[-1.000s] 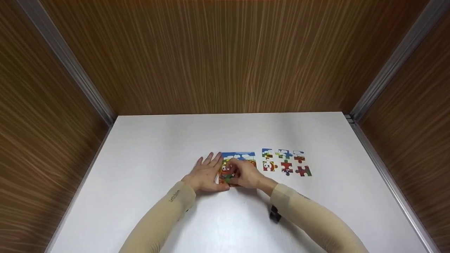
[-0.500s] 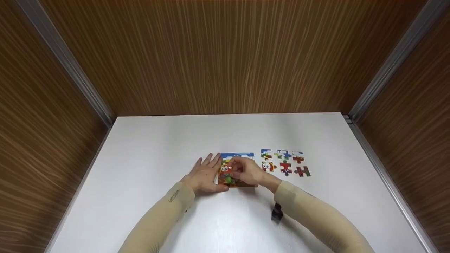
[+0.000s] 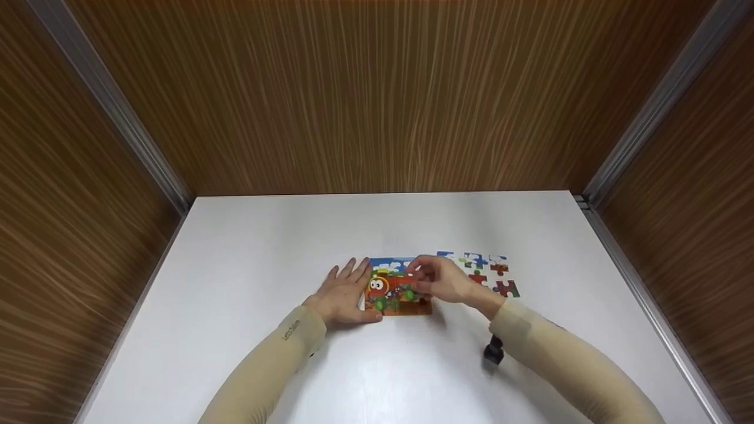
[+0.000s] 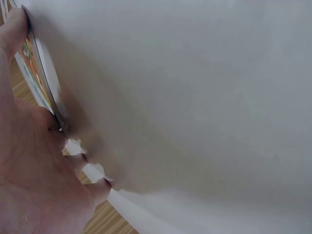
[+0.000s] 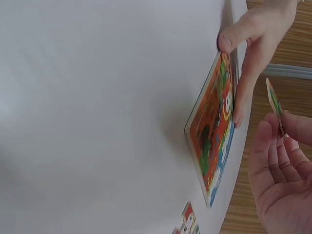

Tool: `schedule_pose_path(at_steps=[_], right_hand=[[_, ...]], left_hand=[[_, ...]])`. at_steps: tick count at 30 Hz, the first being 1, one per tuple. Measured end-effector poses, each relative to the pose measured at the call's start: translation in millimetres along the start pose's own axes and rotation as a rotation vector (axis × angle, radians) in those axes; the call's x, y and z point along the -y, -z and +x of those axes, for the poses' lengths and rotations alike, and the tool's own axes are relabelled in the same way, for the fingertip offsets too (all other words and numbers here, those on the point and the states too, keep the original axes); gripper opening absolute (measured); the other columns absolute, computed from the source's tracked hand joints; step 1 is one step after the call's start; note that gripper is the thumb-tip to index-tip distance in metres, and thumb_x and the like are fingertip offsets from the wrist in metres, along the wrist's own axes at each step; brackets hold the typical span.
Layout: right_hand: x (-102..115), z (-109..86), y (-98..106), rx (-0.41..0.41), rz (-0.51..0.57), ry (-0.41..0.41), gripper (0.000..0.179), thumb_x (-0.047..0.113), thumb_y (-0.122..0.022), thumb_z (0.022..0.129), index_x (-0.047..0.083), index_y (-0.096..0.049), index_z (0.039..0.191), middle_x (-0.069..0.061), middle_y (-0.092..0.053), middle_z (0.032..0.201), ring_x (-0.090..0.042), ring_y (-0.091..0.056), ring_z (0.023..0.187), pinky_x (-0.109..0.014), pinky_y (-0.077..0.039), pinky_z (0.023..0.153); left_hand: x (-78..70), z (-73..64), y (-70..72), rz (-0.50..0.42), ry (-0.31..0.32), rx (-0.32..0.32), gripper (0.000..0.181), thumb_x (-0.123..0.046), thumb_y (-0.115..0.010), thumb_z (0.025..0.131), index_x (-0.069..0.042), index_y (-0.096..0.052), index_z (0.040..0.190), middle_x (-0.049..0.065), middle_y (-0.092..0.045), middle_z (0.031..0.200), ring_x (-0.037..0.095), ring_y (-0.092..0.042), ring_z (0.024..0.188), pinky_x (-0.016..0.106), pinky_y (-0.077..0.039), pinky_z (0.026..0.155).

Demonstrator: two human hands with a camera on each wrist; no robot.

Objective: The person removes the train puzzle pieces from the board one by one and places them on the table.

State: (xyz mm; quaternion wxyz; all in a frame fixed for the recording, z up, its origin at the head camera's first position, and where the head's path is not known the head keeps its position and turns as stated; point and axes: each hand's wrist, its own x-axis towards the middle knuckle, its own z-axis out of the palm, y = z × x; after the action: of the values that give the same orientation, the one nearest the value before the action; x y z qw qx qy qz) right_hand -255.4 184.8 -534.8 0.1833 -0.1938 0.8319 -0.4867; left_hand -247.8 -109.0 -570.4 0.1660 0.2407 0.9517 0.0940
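Observation:
A jigsaw puzzle board (image 3: 396,310) with a picture of a red train with eyes lies on the white table. Along its left edge my left hand (image 3: 340,295) rests with fingers spread, the thumb at the near corner. In the right wrist view my right hand (image 5: 285,183) pinches a thin puzzle piece (image 5: 274,97) between thumb and fingers, raised above the board. From the head view, this right hand (image 3: 447,280) hovers over the board's right side and hides part of it.
Several loose puzzle pieces (image 3: 505,288) lie right of the board, partly covered by my right hand; one loose piece (image 5: 189,219) shows in the right wrist view. Wood-grain panels (image 3: 377,100) enclose the table (image 3: 265,235) at the back and sides. A small black device (image 3: 493,351) hangs at my right sleeve.
My right hand has moved right from the board's middle to its right side, with a puzzle piece in its fingers. More of the train picture shows. The left hand stays in place.

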Motion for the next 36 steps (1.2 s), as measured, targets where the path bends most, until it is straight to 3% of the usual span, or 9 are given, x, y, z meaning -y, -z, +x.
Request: schedule_pose_path(at_steps=[5,16,29,36], right_hand=[[-12,-12.6,17,-0.031,-0.016,-0.019,0.025,0.003,-0.075,0.103,-0.001,-0.070,0.127,-0.014,-0.075,0.102,-0.024,-0.075,0.082,-0.050,-0.071,0.078],[-40,-35.7,39,-0.054,-0.012,-0.025,0.027,-0.004,-0.075,0.100,-0.007,-0.069,0.126,-0.020,-0.075,0.099,-0.015,-0.070,0.077,-0.031,-0.067,0.069],[-58,-49.3,41,-0.074,-0.063,-0.072,0.024,-0.003,-0.078,0.097,-0.003,-0.075,0.121,-0.017,-0.075,0.097,-0.012,-0.063,0.077,-0.020,-0.055,0.063],[-63,-50.8,40,-0.090,-0.116,-0.104,0.019,0.002,-0.083,0.096,0.002,-0.080,0.116,-0.009,-0.076,0.090,-0.009,-0.060,0.073,-0.019,-0.050,0.060]], left_hand=[[1.0,-0.5,-0.7,0.001,-0.002,0.001,0.129,-0.091,-0.059,0.092,-0.012,-0.010,0.182,0.006,-0.003,0.193,0.036,-0.003,0.180,0.064,-0.012,0.144],[1.0,-0.6,-0.8,-0.009,-0.003,-0.009,0.128,-0.089,-0.062,0.092,-0.012,-0.012,0.182,0.006,-0.006,0.193,0.036,-0.005,0.180,0.065,-0.014,0.144],[0.8,-0.8,0.3,-0.021,-0.002,0.001,0.128,-0.089,-0.061,0.092,-0.013,-0.009,0.182,0.004,-0.002,0.193,0.034,-0.002,0.180,0.062,-0.010,0.145],[1.4,-0.5,0.1,-0.008,-0.007,0.004,0.127,-0.089,-0.060,0.093,-0.014,-0.009,0.182,0.004,-0.002,0.193,0.034,-0.002,0.180,0.063,-0.010,0.145]])
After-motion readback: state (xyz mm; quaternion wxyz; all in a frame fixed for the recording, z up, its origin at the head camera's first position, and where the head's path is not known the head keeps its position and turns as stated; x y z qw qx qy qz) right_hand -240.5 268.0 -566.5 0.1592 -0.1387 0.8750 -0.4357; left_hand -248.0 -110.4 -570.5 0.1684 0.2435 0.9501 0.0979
